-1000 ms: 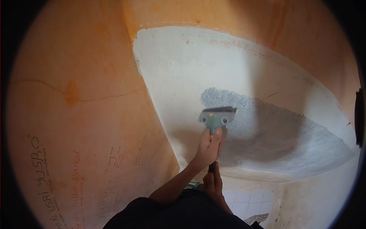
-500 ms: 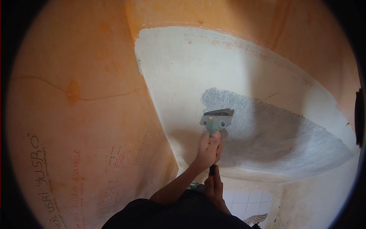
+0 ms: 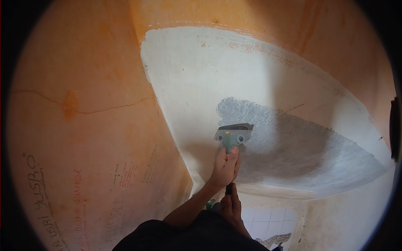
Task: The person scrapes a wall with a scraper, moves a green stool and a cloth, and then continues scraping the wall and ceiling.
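Note:
A wide-bladed scraper (image 3: 233,133) with a green head and a black handle end lies with its blade on the wall. Its head is at the lower left of a rough grey patch (image 3: 293,138). My left hand (image 3: 225,165) is closed around the handle just below the head, its thumb along the top. Lower down, my right hand (image 3: 231,206) grips the black end of the handle. White paint (image 3: 184,83) surrounds the grey patch above and to the left.
An orange wall (image 3: 92,138) with a crack and handwriting meets the white area at left. White tiles (image 3: 268,219) with a broken edge show below. A dark object (image 3: 394,129) stands at the right edge.
The view has shifted slightly, moving the wall a little left in the picture. The scraper has slid slightly down relative to the grey patch. Both hands keep their hold.

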Motion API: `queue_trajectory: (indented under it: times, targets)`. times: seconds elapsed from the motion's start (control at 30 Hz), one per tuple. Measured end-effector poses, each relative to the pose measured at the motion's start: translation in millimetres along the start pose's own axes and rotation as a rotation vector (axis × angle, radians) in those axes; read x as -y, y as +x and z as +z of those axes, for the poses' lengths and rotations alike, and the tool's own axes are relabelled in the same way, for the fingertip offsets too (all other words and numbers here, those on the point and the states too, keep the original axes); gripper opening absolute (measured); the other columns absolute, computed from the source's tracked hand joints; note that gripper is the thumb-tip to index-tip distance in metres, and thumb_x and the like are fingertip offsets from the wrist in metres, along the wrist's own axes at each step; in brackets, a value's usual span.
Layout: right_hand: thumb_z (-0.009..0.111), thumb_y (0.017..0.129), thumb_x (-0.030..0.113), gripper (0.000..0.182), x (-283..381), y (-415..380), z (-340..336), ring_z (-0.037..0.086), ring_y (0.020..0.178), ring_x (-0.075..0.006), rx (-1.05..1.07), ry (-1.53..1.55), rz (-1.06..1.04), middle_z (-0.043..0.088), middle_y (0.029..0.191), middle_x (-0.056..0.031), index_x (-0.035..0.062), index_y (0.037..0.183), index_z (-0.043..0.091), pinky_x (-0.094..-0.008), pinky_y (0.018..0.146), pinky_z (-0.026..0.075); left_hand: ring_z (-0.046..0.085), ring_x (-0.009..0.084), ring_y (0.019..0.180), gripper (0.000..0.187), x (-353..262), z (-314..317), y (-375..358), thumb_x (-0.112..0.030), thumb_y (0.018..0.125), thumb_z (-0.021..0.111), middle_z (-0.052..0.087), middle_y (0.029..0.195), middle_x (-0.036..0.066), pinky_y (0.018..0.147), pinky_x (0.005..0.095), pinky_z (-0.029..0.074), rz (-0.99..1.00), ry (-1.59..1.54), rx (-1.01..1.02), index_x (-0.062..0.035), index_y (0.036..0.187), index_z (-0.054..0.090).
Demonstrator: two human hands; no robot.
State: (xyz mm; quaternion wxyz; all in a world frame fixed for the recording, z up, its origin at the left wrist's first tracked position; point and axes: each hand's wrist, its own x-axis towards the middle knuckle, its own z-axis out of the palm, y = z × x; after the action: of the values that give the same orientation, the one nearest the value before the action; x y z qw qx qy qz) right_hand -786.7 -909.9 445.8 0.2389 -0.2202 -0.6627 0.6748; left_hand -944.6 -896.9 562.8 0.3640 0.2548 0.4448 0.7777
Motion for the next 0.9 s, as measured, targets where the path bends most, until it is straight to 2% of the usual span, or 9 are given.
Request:
queue_trajectory:
  times: [0.13,0.2,0.3,0.4,0.47,0.5,0.57,0.8,0.9]
  targets:
    - [0.036,0.104,0.01,0.057,0.3,3.9,-0.6,0.037,0.059,-0.0056,-0.008,0.015,-0.005,0.043,0.073,0.0011,0.006,0.155,0.011,-0.023,0.052,0.035,0.031,0.0058,0.037,0.034,-0.1,3.4,-0.8,-0.042,0.105,0.036,0.036,0.056,-0.003,0.033,0.0236,0.03,-0.015,0.004,-0.006,-0.0115,0.088,0.038]
    - [0.037,0.104,0.011,0.057,14.1,9.7,-4.7,0.038,0.06,-0.0054,0.007,-0.108,-0.171,0.045,0.075,0.0012,0.0055,0.155,0.012,-0.0229,0.052,0.036,0.032,0.0059,0.037,0.035,-14.2,11.3,2.6,-0.042,0.105,0.035,0.036,0.056,-0.003,0.033,0.0237,0.03,0.006,0.006,-0.022,-0.0116,0.087,0.037]
    - [0.037,0.103,0.011,0.056,22.3,17.1,-13.3,0.04,0.059,-0.0055,-0.001,-0.082,-0.162,0.047,0.072,0.0008,0.0021,0.154,0.014,-0.0228,0.052,0.037,0.031,0.0064,0.036,0.035,-20.9,20.1,10.1,-0.043,0.105,0.034,0.036,0.055,-0.003,0.033,0.0237,0.03,0.156,0.037,0.055,-0.012,0.088,0.038]
    - [0.042,0.101,0.011,0.054,32.1,0.3,-20.3,0.048,0.063,-0.0085,-0.003,-0.137,-0.092,0.054,0.074,-0.0044,-0.0025,0.15,0.022,-0.0248,0.058,0.042,0.035,0.0055,0.036,0.028,-8.1,14.4,7.6,-0.031,0.106,0.036,0.038,0.052,-0.002,0.033,0.0228,0.03,0.12,-0.068,0.028,-0.0099,0.088,0.037]
    - [0.045,0.099,0.01,0.052,42.2,-5.9,-26.5,0.055,0.067,-0.0112,0.015,-0.145,-0.045,0.061,0.08,-0.0087,-0.0049,0.147,0.029,-0.0272,0.063,0.047,0.035,0.0067,0.036,0.03,-14.5,18.9,3.0,-0.034,0.106,0.035,0.039,0.053,-0.001,0.032,0.0236,0.031,-0.011,-0.233,0.027,-0.0102,0.089,0.037]
    - [0.043,0.1,0.011,0.054,46.3,-5.8,-31.9,0.051,0.064,-0.0086,0.035,-0.23,-0.076,0.057,0.075,-0.0053,-0.004,0.149,0.024,-0.0253,0.059,0.044,0.035,0.0067,0.036,0.03,-13.6,20.5,1.8,-0.034,0.106,0.035,0.039,0.053,-0.001,0.032,0.0236,0.031,-0.003,-0.233,0.015,-0.0102,0.089,0.037]
    - [0.04,0.102,0.012,0.056,58.7,-1.0,-43.8,0.047,0.06,-0.006,0.063,-0.313,-0.116,0.052,0.07,-0.0019,-0.0032,0.151,0.019,-0.0235,0.056,0.042,0.03,0.0076,0.035,0.04,-12.4,25.8,3.2,-0.051,0.103,0.033,0.035,0.055,-0.002,0.03,0.0242,0.029,0.005,-0.227,0.002,-0.0135,0.089,0.038]
    - [0.042,0.101,0.014,0.054,93.3,-3.3,-56.8,0.049,0.061,-0.0066,0.114,-0.368,0.006,0.053,0.069,-0.0018,-0.0034,0.15,0.024,-0.025,0.057,0.043,0.03,0.0078,0.035,0.042,-15.2,37.8,5.3,-0.053,0.102,0.033,0.035,0.055,-0.002,0.03,0.0241,0.03,0.003,-0.274,-0.05,-0.0142,0.089,0.038]
    - [0.048,0.098,0.009,0.05,111.4,-1.7,-63.4,0.055,0.06,-0.0149,0.089,-0.371,0.051,0.06,0.07,-0.0103,-0.0028,0.145,0.034,-0.0291,0.059,0.046,0.03,0.0085,0.035,0.042,-17.1,44.7,7.1,-0.054,0.102,0.033,0.035,0.055,-0.001,0.03,0.0251,0.031,0.022,-0.267,-0.088,-0.0145,0.087,0.037]
